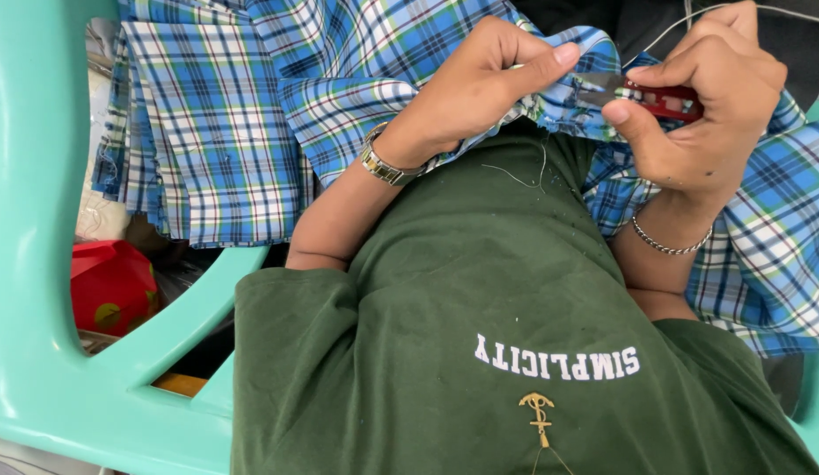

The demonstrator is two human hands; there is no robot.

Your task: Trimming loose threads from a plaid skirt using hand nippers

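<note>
A blue, white and green plaid cloth (216, 132) lies across my lap and over the chair arm. My left hand (480, 84), with a metal watch (381, 163) on the wrist, pinches a frayed edge of the cloth between thumb and fingers. My right hand (700, 132), with a chain bracelet (669, 246) on the wrist, grips a small red-handled thread snipper (665, 98). Its metal blades touch the cloth edge right beside my left thumb. Loose threads (524, 176) hang from the edge onto my dark green shirt.
I sit in a mint-green plastic chair (31, 220) whose arm runs along the left. Below the arm a red bag-like thing (110, 281) shows through the gap. A thin white cord (673, 26) crosses dark fabric at the top right.
</note>
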